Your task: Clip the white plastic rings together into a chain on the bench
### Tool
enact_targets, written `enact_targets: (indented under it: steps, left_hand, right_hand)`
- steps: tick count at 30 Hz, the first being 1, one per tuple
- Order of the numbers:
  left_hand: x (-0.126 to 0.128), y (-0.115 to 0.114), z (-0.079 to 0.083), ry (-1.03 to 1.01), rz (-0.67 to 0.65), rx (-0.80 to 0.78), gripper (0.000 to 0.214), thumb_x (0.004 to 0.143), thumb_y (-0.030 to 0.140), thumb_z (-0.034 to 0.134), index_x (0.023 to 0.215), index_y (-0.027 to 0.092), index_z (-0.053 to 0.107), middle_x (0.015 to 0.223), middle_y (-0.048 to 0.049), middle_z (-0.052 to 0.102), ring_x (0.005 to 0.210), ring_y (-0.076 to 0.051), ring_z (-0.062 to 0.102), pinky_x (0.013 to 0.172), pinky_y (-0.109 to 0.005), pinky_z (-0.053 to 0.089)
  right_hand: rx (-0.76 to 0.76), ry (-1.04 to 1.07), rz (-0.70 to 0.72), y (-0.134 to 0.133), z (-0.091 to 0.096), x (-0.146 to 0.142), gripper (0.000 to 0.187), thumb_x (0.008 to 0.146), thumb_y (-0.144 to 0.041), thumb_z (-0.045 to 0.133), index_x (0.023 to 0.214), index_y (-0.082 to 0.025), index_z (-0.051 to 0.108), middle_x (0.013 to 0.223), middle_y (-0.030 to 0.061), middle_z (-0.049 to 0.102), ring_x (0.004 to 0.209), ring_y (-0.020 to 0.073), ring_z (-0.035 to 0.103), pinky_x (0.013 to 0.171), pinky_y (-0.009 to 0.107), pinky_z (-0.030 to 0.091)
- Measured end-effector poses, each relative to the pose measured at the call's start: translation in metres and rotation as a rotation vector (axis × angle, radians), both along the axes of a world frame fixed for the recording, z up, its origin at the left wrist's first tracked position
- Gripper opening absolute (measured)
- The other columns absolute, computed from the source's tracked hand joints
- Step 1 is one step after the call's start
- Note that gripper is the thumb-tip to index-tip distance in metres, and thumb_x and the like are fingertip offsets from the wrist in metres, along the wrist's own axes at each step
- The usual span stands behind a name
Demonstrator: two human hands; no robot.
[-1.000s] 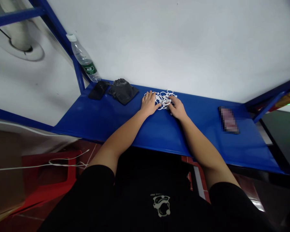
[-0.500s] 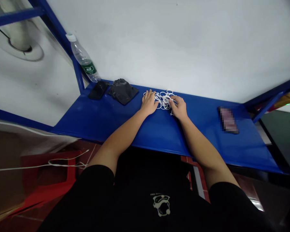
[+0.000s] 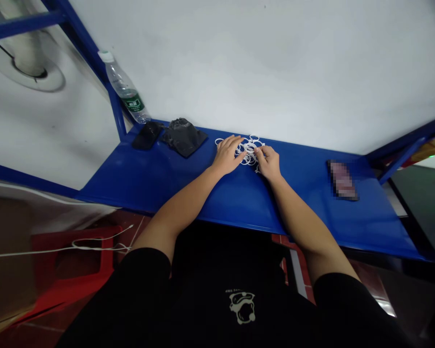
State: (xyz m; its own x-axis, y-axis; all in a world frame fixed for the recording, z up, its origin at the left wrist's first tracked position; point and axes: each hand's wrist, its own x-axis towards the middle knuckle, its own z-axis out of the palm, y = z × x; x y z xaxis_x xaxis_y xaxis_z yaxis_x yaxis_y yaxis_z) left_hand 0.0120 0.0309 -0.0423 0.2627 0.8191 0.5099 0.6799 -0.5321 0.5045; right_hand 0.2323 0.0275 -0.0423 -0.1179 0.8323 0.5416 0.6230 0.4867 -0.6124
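Observation:
A loose pile of thin white rings (image 3: 245, 157), some with small knobs, lies on the blue tabletop (image 3: 239, 193) close to the wall. My left hand (image 3: 227, 155) rests over the left side of the pile, its fingers stretched out and its thumb apart. Part of the pile is hidden under those fingers. On the right side, my right hand (image 3: 269, 162) pinches a white ring (image 3: 251, 148) between thumb and fingers. One ring (image 3: 219, 141) shows just beyond my left hand, and another (image 3: 254, 137) sits at the back of the pile.
A black drawstring pouch (image 3: 185, 137) and a black phone (image 3: 147, 136) lie to the left. Behind them a plastic bottle (image 3: 125, 89) leans by the blue frame. A pixelated flat object (image 3: 342, 180) lies to the right. A red stool (image 3: 72, 261) stands below, with a white cable (image 3: 94, 248) across it.
My left hand has slid a little to the right, farther over the pile. My right hand stays nearly in place, its fingers drawn closer around a ring.

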Motion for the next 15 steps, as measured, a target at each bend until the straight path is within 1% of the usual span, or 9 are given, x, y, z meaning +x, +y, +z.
enact_targets:
  steps: [3,6,9,11,13,15]
  left_hand:
    - [0.001,-0.006,0.007,0.0,-0.069,0.07,0.048,0.107,0.033,0.071,0.155,0.025,0.066,0.16,-0.0126,0.068,0.154,-0.033,0.057,0.132,-0.057,0.043]
    - [0.003,-0.011,0.012,0.008,-0.115,0.099,0.042,0.106,0.031,0.071,0.148,0.025,0.072,0.155,-0.0114,0.071,0.148,-0.032,0.062,0.127,-0.055,0.046]
    - [0.005,-0.012,0.012,0.011,-0.151,0.09,0.028,0.108,0.028,0.067,0.133,0.025,0.079,0.141,-0.0094,0.079,0.135,-0.029,0.07,0.122,-0.054,0.05]
    - [0.005,-0.011,0.011,0.007,-0.172,0.086,0.024,0.109,0.027,0.065,0.126,0.025,0.082,0.131,-0.0084,0.083,0.127,-0.028,0.074,0.118,-0.053,0.052]
    - [0.004,-0.01,0.011,-0.005,-0.18,0.09,0.023,0.11,0.027,0.064,0.122,0.024,0.083,0.126,-0.0081,0.084,0.122,-0.027,0.075,0.116,-0.052,0.053]
    - [0.003,-0.009,0.01,-0.021,-0.185,0.094,0.023,0.11,0.028,0.063,0.122,0.024,0.083,0.126,-0.0083,0.084,0.122,-0.027,0.076,0.115,-0.051,0.053]
  right_hand:
    - [-0.01,0.012,0.034,-0.002,0.003,-0.001,0.062,0.111,-0.074,0.046,0.086,-0.025,0.075,0.088,0.0096,0.077,0.089,0.0278,0.071,0.087,0.044,0.054]
    - [-0.016,-0.009,0.085,-0.006,0.006,-0.004,0.067,0.111,-0.077,0.043,0.081,-0.025,0.072,0.084,0.0086,0.075,0.085,0.0266,0.069,0.084,0.043,0.053]
    - [-0.006,-0.031,0.133,-0.01,0.01,-0.006,0.068,0.112,-0.077,0.04,0.078,-0.025,0.068,0.08,0.0071,0.071,0.081,0.0249,0.066,0.082,0.042,0.052]
    - [0.0,-0.04,0.16,-0.012,0.011,-0.007,0.067,0.113,-0.075,0.037,0.078,-0.025,0.066,0.08,0.0067,0.069,0.08,0.0244,0.065,0.081,0.041,0.051]
    - [-0.001,-0.05,0.181,-0.013,0.012,-0.007,0.066,0.114,-0.073,0.035,0.08,-0.025,0.066,0.08,0.0066,0.068,0.08,0.0244,0.064,0.08,0.041,0.05]
    - [-0.001,-0.066,0.196,-0.013,0.011,-0.007,0.064,0.115,-0.071,0.035,0.082,-0.025,0.065,0.08,0.0065,0.067,0.079,0.0245,0.062,0.079,0.04,0.049]
